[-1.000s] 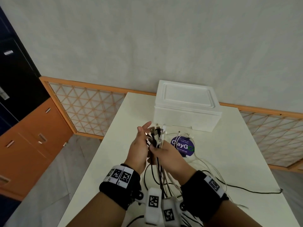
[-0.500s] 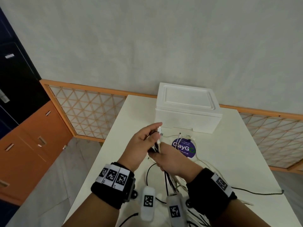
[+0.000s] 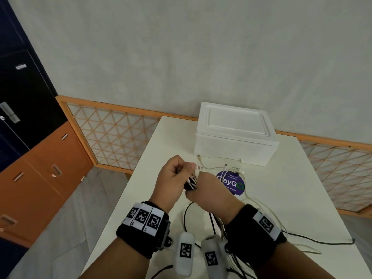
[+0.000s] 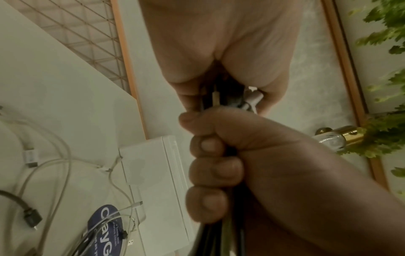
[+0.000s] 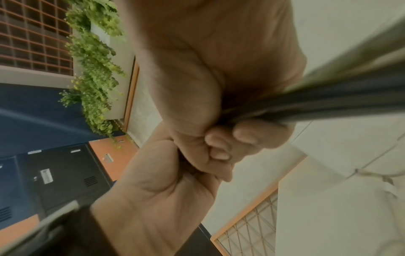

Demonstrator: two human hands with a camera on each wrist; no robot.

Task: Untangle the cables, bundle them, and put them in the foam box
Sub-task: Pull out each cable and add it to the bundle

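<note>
A bunch of black and white cables (image 3: 191, 183) is held upright between both hands above the white table (image 3: 291, 198). My left hand (image 3: 182, 172) curls round the plug ends (image 4: 232, 98) at the top of the bunch. Just below it, my right hand (image 3: 203, 185) grips the bunch in a fist (image 4: 217, 164). The strands (image 5: 328, 104) trail down past my right wrist to the table. The white foam box (image 3: 235, 133) stands behind the hands with its lid on.
Loose white cable ends (image 3: 233, 170) lie on a round purple sticker (image 3: 231, 184) in front of the box. A black cable (image 3: 322, 242) runs off to the right. The table's left edge (image 3: 128, 190) drops to the floor, with orange cabinets (image 3: 40, 178) beyond.
My left hand's fingers have curled down over the plug ends, which stood clear above the hands a second ago. Both hands have shifted slightly toward the box.
</note>
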